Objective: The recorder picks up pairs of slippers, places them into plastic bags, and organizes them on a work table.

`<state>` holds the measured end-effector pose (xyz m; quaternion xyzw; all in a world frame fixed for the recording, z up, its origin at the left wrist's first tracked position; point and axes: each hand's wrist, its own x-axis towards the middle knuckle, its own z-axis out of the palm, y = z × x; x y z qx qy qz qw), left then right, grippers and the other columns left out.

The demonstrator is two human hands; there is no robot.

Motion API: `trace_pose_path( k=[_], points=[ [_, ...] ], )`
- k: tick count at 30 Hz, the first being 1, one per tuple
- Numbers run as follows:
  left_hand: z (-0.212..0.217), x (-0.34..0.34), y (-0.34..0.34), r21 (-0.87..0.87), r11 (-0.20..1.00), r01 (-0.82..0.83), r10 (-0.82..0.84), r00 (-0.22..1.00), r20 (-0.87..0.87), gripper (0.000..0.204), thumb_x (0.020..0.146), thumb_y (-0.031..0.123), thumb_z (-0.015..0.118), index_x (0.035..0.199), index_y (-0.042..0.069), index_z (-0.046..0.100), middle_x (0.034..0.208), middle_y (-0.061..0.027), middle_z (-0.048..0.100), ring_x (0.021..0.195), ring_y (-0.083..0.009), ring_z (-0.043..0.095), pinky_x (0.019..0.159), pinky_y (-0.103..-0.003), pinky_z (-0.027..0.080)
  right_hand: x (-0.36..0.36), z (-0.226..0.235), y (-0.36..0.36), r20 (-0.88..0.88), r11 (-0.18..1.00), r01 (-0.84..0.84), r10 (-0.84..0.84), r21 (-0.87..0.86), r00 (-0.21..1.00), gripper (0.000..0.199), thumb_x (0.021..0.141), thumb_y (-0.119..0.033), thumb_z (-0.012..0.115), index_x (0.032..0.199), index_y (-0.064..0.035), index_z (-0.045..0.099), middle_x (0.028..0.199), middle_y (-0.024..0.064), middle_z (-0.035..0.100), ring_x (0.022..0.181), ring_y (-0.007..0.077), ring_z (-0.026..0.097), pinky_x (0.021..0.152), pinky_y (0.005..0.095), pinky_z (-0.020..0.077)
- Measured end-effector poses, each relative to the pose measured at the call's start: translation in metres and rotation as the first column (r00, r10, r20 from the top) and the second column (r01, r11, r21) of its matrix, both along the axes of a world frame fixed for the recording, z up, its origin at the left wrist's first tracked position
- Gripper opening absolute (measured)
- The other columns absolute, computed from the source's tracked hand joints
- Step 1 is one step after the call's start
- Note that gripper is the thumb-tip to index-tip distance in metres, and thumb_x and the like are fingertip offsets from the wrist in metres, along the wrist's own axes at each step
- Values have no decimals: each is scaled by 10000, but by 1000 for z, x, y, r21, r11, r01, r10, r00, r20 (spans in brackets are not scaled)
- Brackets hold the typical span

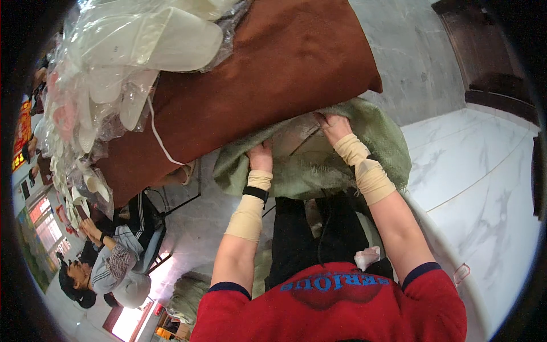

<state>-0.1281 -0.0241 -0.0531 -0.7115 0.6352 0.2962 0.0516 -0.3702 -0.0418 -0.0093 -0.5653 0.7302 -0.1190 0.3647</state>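
A green woven sack (393, 134) hangs with its mouth gaping in front of my body, against the near edge of the brown-covered table. My left hand (261, 155) grips the sack's rim on the left side, its fingertips partly hidden by the fabric. Further right, my right hand (335, 127) is closed on the far rim, close beside the table cover. Between the hands the pale inside of the sack shows, with a thin dark line across it; its contents cannot be made out. Beige wraps cover both forearms, and a black band circles the left one.
Pale, rounded sole-shaped pieces (182, 43) in clear plastic heap on the table's brown cover (285, 57). A white cord (159, 134) hangs over its edge. A seated person (111, 265) works at the left. Another bundled sack (188, 296) lies at lower left.
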Motion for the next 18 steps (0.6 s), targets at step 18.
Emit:
trace_pose_path(
  k=[18],
  points=[
    [-72, -30, 6, 325, 912, 252, -117, 917, -382, 608, 848, 378, 537, 1383, 127, 395, 1442, -166, 341, 1311, -336, 348, 1086, -438, 270, -94, -5, 6, 52, 970, 195, -204, 146, 978, 206, 816, -178, 581, 831, 11, 663, 743, 164, 665, 651, 302, 648, 657, 383, 507]
  ],
)
